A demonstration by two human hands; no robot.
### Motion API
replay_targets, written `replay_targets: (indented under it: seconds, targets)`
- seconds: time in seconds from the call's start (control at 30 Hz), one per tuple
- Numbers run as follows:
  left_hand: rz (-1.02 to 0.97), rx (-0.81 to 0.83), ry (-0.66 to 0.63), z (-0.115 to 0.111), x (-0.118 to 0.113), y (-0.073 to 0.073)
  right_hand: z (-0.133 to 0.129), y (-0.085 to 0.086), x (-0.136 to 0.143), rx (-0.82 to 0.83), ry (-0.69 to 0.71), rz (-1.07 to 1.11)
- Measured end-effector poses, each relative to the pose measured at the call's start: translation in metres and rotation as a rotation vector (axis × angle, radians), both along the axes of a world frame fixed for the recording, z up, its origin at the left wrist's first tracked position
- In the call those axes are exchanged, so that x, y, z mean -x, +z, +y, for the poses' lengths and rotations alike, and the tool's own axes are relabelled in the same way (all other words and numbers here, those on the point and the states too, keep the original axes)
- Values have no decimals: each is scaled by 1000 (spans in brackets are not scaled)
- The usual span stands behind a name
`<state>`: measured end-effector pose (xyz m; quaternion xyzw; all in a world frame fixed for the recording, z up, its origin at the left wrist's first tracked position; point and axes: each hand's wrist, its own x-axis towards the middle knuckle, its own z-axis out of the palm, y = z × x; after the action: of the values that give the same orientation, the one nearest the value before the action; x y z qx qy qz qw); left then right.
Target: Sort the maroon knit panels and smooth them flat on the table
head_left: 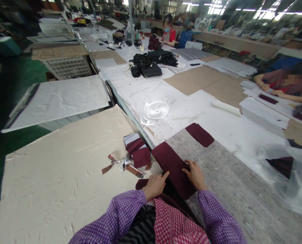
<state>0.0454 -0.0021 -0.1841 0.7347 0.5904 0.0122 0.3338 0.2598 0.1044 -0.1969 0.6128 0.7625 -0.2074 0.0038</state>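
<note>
A folded maroon fabric panel (173, 167) lies in front of me, across the edge between the cream and grey surfaces. My right hand (196, 175) rests at its right edge, thumb and fingers spread on the cloth. On the near left side, my left hand (154, 186) closes over a smaller maroon fabric piece (141, 183), index finger stretched toward the panel. The other left fingertips are hidden. Beyond that hand sits a small stack of maroon fabric pieces (141, 157), with patterned strips (135, 171) beside it.
Farther off lies another maroon piece (200, 134). A white fan (156, 110) stands on the white-covered table, with black fabric bundles (147, 64) behind. A clear plastic bag (298, 176) is at right. One co-worker (288, 81) works at right, another (169, 35) at the back.
</note>
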Motion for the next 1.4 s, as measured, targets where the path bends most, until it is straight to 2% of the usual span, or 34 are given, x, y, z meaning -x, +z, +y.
replay_targets:
  seconds: [0.23, 0.4, 0.7, 0.97, 1.4]
  targets:
    - [10, 7, -18, 2, -1, 2, 9, 11, 2, -13, 138, -4]
    - [19, -26, -46, 2, -3, 0, 14, 11, 2, -13, 177, -11]
    - [19, -62, -48, 0, -3, -4, 6, 15, 4, -109, 197, -28]
    - [46, -35, -63, -1, -4, -9, 2, 11, 3, -139, 207, -9]
    - [85, -45, -76, -4, -6, -10, -9, -5, -2, -283, 184, 27]
